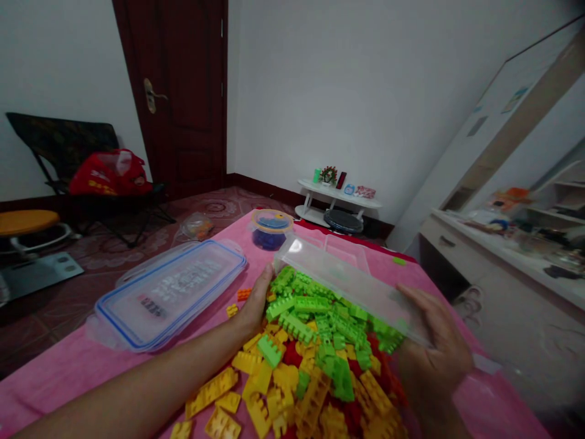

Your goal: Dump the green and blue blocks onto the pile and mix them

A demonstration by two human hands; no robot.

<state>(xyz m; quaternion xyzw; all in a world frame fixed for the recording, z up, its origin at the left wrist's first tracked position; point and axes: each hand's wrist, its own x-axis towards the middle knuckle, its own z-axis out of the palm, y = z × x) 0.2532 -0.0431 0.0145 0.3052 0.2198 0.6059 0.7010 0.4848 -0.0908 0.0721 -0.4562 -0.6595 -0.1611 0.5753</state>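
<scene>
A clear plastic container (351, 277) is tipped on its side between my hands, its opening facing me. Green toy building bricks (315, 305) spill from it onto a heap of yellow bricks (278, 390), with some red pieces showing among them. My left hand (258, 299) grips the container's left end, the fingers mostly hidden behind it. Around the right end my right hand (434, 341) is closed, fingers over the top wall. To the left lies a clear lid with a blue seal (173, 292), flat on the pink cloth.
A round tub with an orange-rimmed lid (272, 228) stands at the back of the pink-covered table (55, 384). Behind the container is a clear tray (350, 250). A single green brick (399, 261) lies near the back right edge. A cluttered white cabinet (512, 256) stands to the right.
</scene>
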